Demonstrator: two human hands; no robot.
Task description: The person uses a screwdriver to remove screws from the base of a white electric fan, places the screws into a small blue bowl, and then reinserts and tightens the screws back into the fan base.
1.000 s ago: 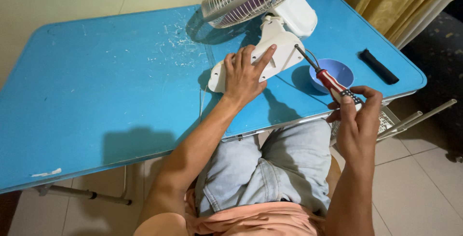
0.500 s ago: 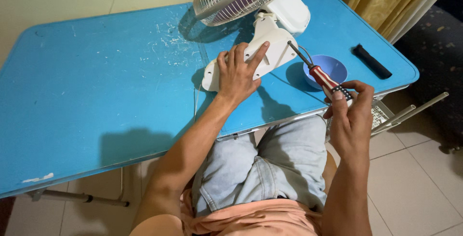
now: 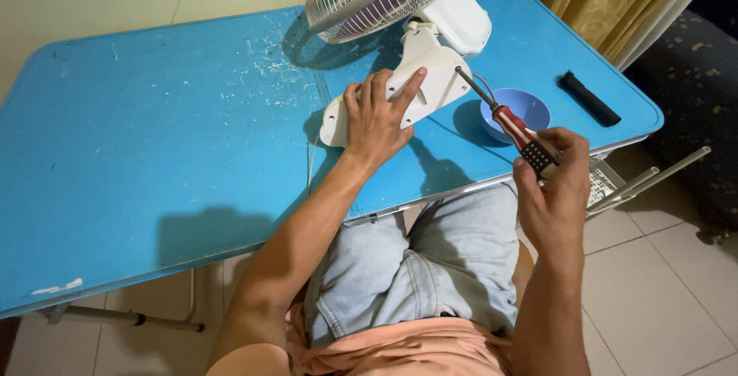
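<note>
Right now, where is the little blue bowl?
In the head view the blue bowl sits on the right part of the blue table, just beyond the screwdriver in the right hand, between the fan's white base and a black bar.

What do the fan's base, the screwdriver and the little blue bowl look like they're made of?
Fan base: white, smooth, moulded shape under the left hand, probably plastic.
Screwdriver: thin grey shaft, likely metal; red and black handle in the right hand, probably plastic or rubber.
Bowl: even blue with a soft sheen, likely plastic, though glazed ceramic cannot be ruled out.
</note>
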